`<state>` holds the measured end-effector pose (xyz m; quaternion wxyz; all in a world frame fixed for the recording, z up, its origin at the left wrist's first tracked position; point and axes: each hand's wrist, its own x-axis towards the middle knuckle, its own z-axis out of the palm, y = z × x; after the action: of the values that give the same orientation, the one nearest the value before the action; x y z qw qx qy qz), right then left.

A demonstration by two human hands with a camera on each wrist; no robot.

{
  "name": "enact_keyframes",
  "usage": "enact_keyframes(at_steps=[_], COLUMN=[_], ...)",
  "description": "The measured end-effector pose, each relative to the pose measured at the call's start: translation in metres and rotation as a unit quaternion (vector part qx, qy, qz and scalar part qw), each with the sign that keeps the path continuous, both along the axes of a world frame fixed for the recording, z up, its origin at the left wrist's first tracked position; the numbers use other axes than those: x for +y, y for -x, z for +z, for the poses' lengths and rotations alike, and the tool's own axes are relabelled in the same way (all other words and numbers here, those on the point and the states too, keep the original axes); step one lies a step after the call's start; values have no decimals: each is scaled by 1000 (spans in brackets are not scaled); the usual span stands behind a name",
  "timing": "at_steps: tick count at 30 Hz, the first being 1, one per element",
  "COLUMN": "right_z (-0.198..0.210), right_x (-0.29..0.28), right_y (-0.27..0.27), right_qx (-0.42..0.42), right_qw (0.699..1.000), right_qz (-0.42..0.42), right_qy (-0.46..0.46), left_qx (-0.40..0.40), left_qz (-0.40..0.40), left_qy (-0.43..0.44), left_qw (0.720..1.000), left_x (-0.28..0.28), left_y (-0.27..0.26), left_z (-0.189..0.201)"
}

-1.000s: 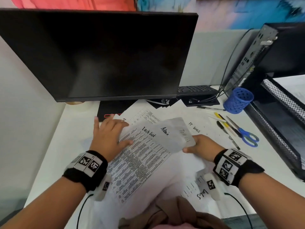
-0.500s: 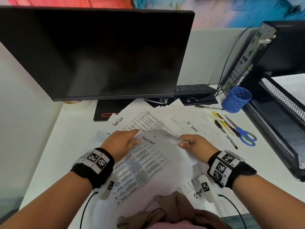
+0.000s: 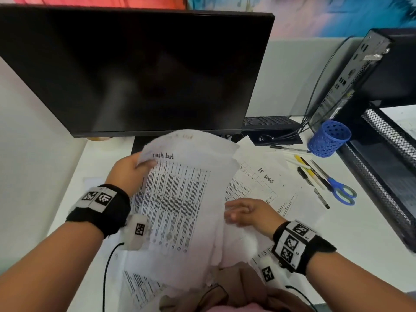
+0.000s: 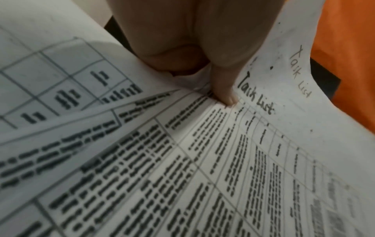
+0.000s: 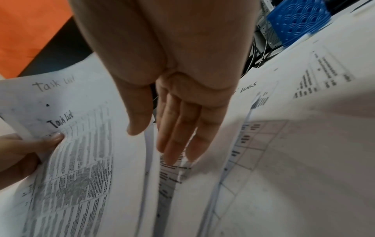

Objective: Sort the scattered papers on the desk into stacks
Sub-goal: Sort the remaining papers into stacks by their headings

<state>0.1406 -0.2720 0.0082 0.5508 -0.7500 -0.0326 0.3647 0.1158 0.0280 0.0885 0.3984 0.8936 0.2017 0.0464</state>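
My left hand (image 3: 135, 167) pinches the top left corner of a few printed sheets headed "Task List" (image 3: 175, 199), lifted off the desk and tilted toward me; its thumb (image 4: 223, 89) presses beside the heading on the Task List sheets (image 4: 233, 160). My right hand (image 3: 245, 212) hovers at the sheets' right edge with straight fingers (image 5: 178, 136), holding nothing. More papers lie flat on the desk: one marked "IT logs" (image 3: 265, 176) to the right and another sheet (image 3: 139, 287) near my body. The Task List sheets (image 5: 77, 160) show left of my right palm.
A black monitor (image 3: 135, 70) stands close behind the papers. Right of them lie pens (image 3: 310, 174), blue scissors (image 3: 342, 192), a tipped blue pen cup (image 3: 328, 138), a black mesh tray (image 3: 387, 172) and a computer tower (image 3: 351, 70). The white desk (image 3: 67, 199) shows at the left.
My left hand has raised the Task List sheets off the desk and toward the monitor. My right hand has let go of the paper and now has straight fingers.
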Motion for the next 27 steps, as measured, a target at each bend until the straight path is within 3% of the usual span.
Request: enact_keyframes(at_steps=[4, 11, 17, 22, 27], right_z=[-9, -24, -23, 19, 71], right_x=[14, 35, 40, 16, 3], right_y=[-7, -1, 0, -32, -47], right_qx=[-51, 25, -90, -182, -248], right_qw=[995, 992, 984, 966, 965], right_qz=[-48, -83, -48, -130, -57], right_qy=[66, 91, 147, 126, 72], left_qx=[-4, 12, 14, 21, 70], left_qz=[26, 45, 41, -3, -88], left_qy=[43, 82, 82, 28, 1], left_qw=[999, 996, 996, 999, 994], left_x=[1, 8, 17, 22, 11], left_y=[1, 10, 17, 18, 14], left_z=[3, -10, -10, 6, 18])
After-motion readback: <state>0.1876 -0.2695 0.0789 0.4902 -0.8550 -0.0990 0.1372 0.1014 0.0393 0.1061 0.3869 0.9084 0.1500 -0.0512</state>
